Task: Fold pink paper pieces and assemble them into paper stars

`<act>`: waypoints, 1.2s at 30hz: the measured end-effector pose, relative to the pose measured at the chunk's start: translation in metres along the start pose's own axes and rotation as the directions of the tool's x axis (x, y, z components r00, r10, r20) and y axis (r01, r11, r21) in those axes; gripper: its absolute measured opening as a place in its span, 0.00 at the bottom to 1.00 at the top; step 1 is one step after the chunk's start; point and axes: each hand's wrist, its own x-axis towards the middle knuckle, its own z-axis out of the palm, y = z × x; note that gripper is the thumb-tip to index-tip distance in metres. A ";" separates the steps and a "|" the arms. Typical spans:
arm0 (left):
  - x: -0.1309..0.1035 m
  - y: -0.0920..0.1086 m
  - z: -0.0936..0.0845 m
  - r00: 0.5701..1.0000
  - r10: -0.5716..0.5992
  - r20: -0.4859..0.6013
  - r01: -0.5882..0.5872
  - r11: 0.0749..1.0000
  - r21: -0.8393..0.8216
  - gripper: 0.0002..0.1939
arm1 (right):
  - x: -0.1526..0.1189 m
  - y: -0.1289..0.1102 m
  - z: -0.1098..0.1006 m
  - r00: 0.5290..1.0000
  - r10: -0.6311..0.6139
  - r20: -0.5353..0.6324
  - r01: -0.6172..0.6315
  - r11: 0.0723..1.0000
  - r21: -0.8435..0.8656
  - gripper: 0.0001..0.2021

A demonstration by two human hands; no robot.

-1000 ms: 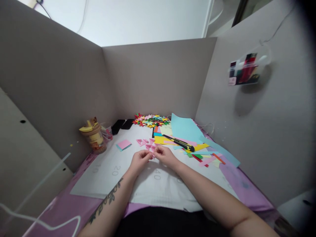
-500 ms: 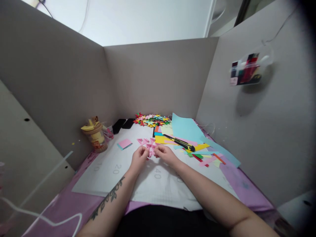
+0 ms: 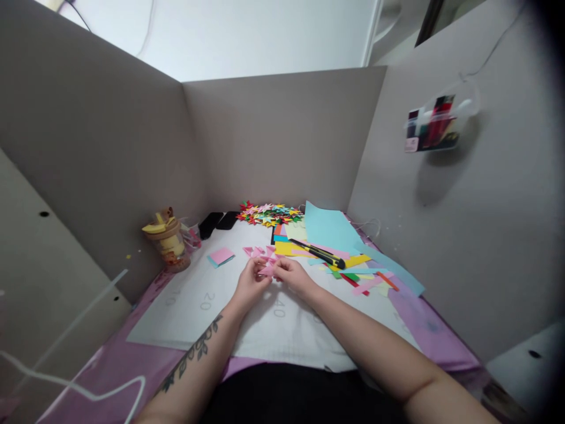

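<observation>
Between my hands is a small folded pink paper piece. The fingers of my left hand are closed on its left side. On its right side my right hand pinches it. Just beyond the fingertips lie several more folded pink paper pieces on the white sheet. My fingers hide part of the held piece, so its exact shape is hard to make out. A small stack of pink and blue paper squares lies to the left of my hands.
A heap of colourful folded paper stars sits against the back panel. To the right, a black and yellow utility knife rests on paper strips near a large light blue sheet. A lidded cup and two black objects stand back left.
My left hand has turned slightly and its fingers have opened around the held pink piece, which now shows more between both hands. The whole view has shifted a little.
</observation>
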 end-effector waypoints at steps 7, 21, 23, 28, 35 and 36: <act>0.000 -0.001 -0.005 0.999 0.015 0.041 -0.019 0.995 0.101 0.09 | -0.004 -0.004 0.002 0.998 -0.054 0.021 0.058 0.962 -0.266 0.08; 0.003 0.004 -0.008 0.994 0.008 -0.112 0.007 0.992 0.130 0.09 | 0.002 0.000 -0.005 0.997 -0.060 -0.043 0.055 0.991 -0.118 0.10; 0.003 0.004 -0.005 0.997 0.001 -0.075 0.008 0.993 0.120 0.08 | 0.001 -0.001 -0.001 0.997 -0.071 -0.003 0.070 0.986 -0.151 0.10; 0.003 0.002 -0.001 0.998 0.050 -0.047 -0.048 0.998 0.051 0.14 | 0.001 0.002 0.002 0.999 -0.041 0.005 0.041 0.987 -0.153 0.10; 0.005 0.003 -0.003 0.999 -0.017 -0.037 0.010 0.986 -0.166 0.24 | 0.002 0.003 -0.001 1.000 -0.027 -0.012 0.024 0.971 -0.239 0.07; 0.005 0.003 -0.003 0.999 -0.019 -0.041 0.011 0.983 -0.184 0.25 | 0.001 0.003 -0.001 0.999 -0.034 -0.015 0.029 0.969 -0.244 0.07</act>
